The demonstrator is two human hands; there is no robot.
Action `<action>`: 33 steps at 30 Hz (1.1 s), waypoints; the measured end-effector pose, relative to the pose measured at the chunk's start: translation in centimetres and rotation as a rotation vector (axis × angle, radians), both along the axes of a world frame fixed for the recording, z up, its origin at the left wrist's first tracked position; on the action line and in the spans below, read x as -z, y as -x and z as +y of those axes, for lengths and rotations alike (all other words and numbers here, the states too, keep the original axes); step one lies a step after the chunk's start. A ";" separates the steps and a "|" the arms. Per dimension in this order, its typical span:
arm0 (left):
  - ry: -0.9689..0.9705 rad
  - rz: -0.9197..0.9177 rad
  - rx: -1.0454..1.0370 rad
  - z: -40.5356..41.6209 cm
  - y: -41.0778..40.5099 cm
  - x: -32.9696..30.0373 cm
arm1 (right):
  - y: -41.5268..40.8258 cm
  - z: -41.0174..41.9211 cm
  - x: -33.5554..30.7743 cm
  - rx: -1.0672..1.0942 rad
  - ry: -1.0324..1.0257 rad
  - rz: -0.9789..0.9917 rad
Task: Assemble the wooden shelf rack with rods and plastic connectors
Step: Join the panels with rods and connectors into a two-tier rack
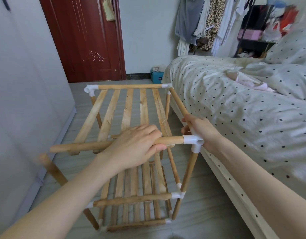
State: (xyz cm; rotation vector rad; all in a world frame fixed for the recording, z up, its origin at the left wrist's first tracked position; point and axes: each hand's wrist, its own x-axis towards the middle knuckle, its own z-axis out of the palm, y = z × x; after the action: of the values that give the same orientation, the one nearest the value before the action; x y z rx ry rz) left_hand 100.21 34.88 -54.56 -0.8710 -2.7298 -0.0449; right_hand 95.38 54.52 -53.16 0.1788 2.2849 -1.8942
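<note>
The left hand point(136, 145) gripped the front rod point(83, 147); the right hand point(200, 130) clasped the white connector point(193, 141); the rack point(131, 107) seemed light, stiff, wobbly at unfinished joints; best held beside connectors.

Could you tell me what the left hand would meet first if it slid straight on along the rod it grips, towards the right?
Most likely the white plastic connector at the rod's right end, which the right hand holds.

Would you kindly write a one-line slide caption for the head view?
Left hand grips the near top rod while right hand holds the white corner connector of the wooden rack.
</note>
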 end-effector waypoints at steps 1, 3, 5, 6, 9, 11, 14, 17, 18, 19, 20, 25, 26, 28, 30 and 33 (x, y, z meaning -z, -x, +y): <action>-0.022 -0.032 0.007 -0.2 -0.1 0.0 | -0.2 0.1 -0.1 0.012 -0.087 0.038; -0.063 -0.085 0.001 -1.1 -0.4 -0.3 | -0.8 0.2 -0.1 0.016 -0.225 0.145; -0.061 -0.115 -0.035 -2.4 -0.9 -0.6 | -1.6 0.0 0.3 0.009 -0.304 0.223; -0.055 -0.124 -0.055 -2.9 -1.2 -0.6 | -2.0 -0.3 0.8 0.021 -0.331 0.254; -0.066 -0.129 -0.105 -3.7 -2.2 -0.6 | -3.1 -1.0 2.1 0.121 -0.355 0.371; -0.081 -0.104 -0.115 -3.4 -2.7 -0.7 | -3.1 -0.8 2.4 0.178 -0.329 0.434; -0.043 -0.065 -0.076 -2.3 -2.9 -1.3 | -2.2 0.3 2.4 0.196 -0.249 0.428; -0.005 -0.153 -0.039 -1.0 -2.1 -2.0 | -0.7 1.7 2.1 0.173 -0.195 0.390; 0.006 -0.189 -0.023 -0.5 -1.7 -2.3 | -0.2 2.1 1.9 0.172 -0.178 0.377; 0.005 -0.228 -0.007 -0.1 -1.3 -2.7 | 0.4 2.4 1.8 0.178 -0.159 0.364; -0.012 -0.271 0.014 0.2 -0.8 -3.1 | 0.9 2.7 1.7 0.190 -0.140 0.352; -0.055 -0.323 0.079 0.9 1.9 -4.7 | 3.4 3.4 1.8 0.187 -0.071 0.366; -0.058 -0.281 0.071 1.1 2.7 -4.7 | 3.9 3.5 1.7 0.175 -0.063 0.369; -0.059 -0.177 0.064 1.4 4.4 -4.5 | 4.9 3.6 1.7 0.138 -0.055 0.358; -0.039 -0.133 0.061 1.9 6.5 -4.3 | 5.9 3.8 1.6 0.083 -0.053 0.354; 0.029 -0.227 0.073 3.3 9.8 -3.9 | 7.4 3.7 1.6 0.005 -0.044 0.348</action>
State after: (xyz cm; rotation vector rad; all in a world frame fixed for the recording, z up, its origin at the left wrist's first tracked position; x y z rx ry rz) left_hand 90.39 38.17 -50.69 -1.0319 -2.9122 -0.1272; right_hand 88.02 58.20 -54.76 -0.1535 2.5433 -2.0120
